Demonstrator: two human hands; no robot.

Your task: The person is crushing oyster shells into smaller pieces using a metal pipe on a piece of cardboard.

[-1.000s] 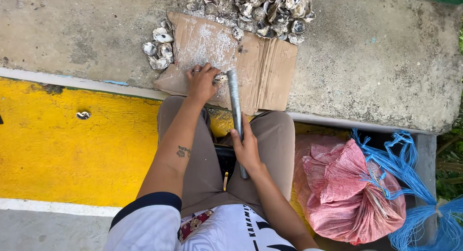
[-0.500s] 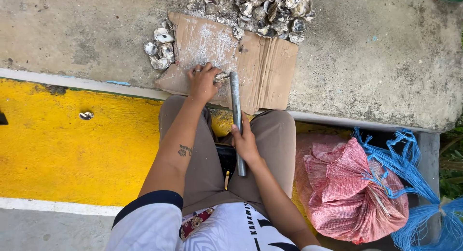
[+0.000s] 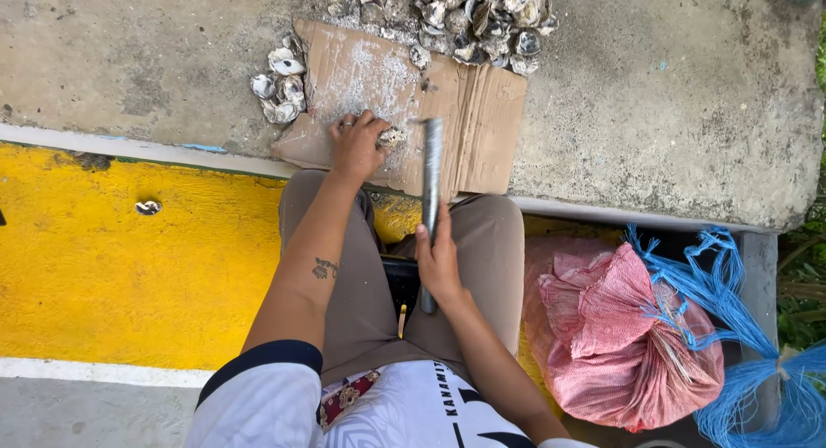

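My left hand presses a rough oyster shell down on a flattened piece of cardboard that lies on the concrete ledge. My right hand grips the lower end of a long grey metal bar, which points up over my lap with its tip just right of the shell. White grit dusts the cardboard around the shell.
A small cluster of opened shells sits left of the cardboard and a bigger heap beyond it. A pink mesh sack with blue netting lies at my right. The yellow painted kerb has one loose shell.
The bar's tip has shifted slightly; my right hand stays on its lower end. My left hand keeps the shell pinned in the same spot.
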